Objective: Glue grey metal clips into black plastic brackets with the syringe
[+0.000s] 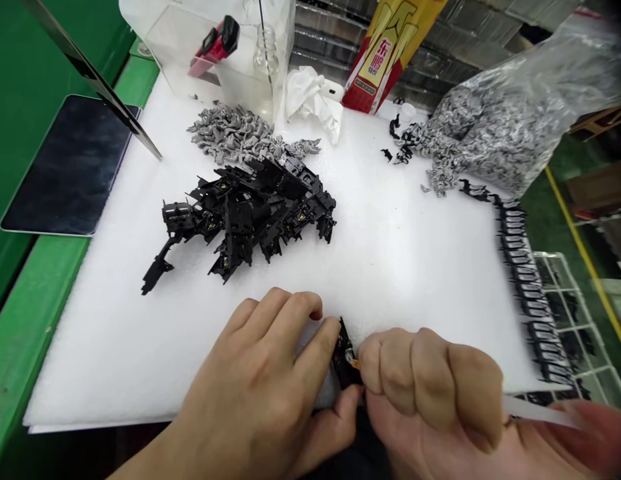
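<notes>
At the near edge of the white foam-like sheet, my left hand [270, 380] is closed on a small black plastic part [346, 357], pinched between the forefinger and thumb. My right hand [430, 393] is curled into a fist against the part's right side. A small orange tip shows between the part and the fist; what the fist holds is hidden. Beyond my left hand lies a heap of similar black plastic parts [250, 213]. A pile of small grey pieces [235, 133] lies just behind that heap.
A clear bag of grey pieces [490, 133] stands back right, near a row of black parts [520, 280] along the right edge. A tablet [65, 167], a long metal blade [105, 87], a clear bin [185, 60], crumpled tissue [315, 100] and a red-yellow box [385, 57] are around.
</notes>
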`<state>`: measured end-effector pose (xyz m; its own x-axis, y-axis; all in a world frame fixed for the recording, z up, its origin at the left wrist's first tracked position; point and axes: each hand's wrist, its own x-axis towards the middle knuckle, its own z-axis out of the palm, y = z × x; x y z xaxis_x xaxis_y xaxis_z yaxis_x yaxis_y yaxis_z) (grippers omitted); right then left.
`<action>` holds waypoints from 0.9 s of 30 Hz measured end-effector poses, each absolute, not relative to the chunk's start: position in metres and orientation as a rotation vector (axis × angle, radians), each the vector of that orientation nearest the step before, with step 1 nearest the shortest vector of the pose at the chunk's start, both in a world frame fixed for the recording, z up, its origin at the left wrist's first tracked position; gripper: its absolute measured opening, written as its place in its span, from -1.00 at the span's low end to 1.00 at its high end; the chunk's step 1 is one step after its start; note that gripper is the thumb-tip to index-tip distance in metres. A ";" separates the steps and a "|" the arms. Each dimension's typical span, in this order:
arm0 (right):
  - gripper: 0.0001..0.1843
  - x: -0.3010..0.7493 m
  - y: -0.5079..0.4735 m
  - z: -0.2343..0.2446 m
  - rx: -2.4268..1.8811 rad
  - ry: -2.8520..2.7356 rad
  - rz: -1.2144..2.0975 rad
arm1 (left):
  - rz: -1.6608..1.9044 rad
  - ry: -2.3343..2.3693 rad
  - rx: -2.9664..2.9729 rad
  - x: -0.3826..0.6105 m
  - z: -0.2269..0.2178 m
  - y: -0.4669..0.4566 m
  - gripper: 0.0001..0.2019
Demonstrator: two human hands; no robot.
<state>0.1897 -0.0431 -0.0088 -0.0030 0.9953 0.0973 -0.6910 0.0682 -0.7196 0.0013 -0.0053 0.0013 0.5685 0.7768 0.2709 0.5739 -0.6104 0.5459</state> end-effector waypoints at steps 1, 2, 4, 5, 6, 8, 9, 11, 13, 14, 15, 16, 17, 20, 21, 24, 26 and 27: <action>-0.35 0.189 -0.044 -0.009 -0.562 -0.708 1.440 | 0.700 1.093 2.405 0.001 0.001 -0.005 -0.67; -0.34 0.189 -0.043 -0.008 -0.555 -0.721 1.442 | 0.703 1.094 2.404 0.002 0.001 -0.005 -0.67; -0.32 0.187 -0.041 -0.006 -0.537 -0.743 1.453 | 0.700 1.093 2.411 0.002 0.002 -0.006 -0.68; -0.31 0.186 -0.039 -0.005 -0.542 -0.749 1.446 | 0.697 1.093 2.413 0.003 0.002 -0.006 -0.68; -0.29 0.185 -0.038 -0.003 -0.559 -0.751 1.433 | 0.696 1.093 2.415 0.003 0.002 -0.006 -0.68; -0.27 0.183 -0.035 0.000 -0.634 -0.746 1.399 | 0.695 1.096 2.413 0.003 0.001 -0.005 -0.68; -0.27 0.182 -0.035 0.001 -0.659 -0.754 1.394 | 0.698 1.098 2.412 0.003 0.001 -0.005 -0.68; -0.27 0.182 -0.036 0.002 -0.674 -0.772 1.399 | 0.700 1.097 2.413 0.003 0.001 -0.005 -0.67; -0.28 0.183 -0.040 0.001 -0.691 -0.790 1.388 | 0.697 1.097 2.415 0.003 0.001 -0.005 -0.66; -0.30 0.183 -0.043 0.001 -0.714 -0.796 1.369 | 0.695 1.098 2.415 0.003 0.001 -0.006 -0.65; -0.31 0.184 -0.045 0.000 -0.752 -0.796 1.349 | 0.694 1.098 2.417 0.002 0.001 -0.006 -0.66; -0.32 0.184 -0.047 -0.001 -0.790 -0.790 1.331 | 0.691 1.100 2.420 0.002 0.001 -0.006 -0.66; -0.32 0.184 -0.048 -0.001 -0.796 -0.792 1.325 | 0.691 1.100 2.424 0.002 0.001 -0.006 -0.66; -0.33 0.184 -0.051 -0.002 -0.791 -0.781 1.332 | 0.685 1.101 2.429 0.002 0.001 -0.006 -0.66; -0.33 0.184 -0.051 -0.003 -0.786 -0.783 1.337 | 0.683 1.102 2.426 0.002 0.001 -0.006 -0.67; -0.33 0.185 -0.053 -0.004 -0.827 -0.772 1.313 | 0.693 1.101 2.415 0.002 0.001 -0.006 -0.68; -0.32 0.186 -0.055 -0.004 -0.833 -0.786 1.300 | 0.701 1.101 2.421 0.002 0.001 -0.006 -0.68; -0.32 0.186 -0.055 -0.004 -0.841 -0.779 1.297 | 0.699 1.101 2.425 0.002 0.001 -0.006 -0.67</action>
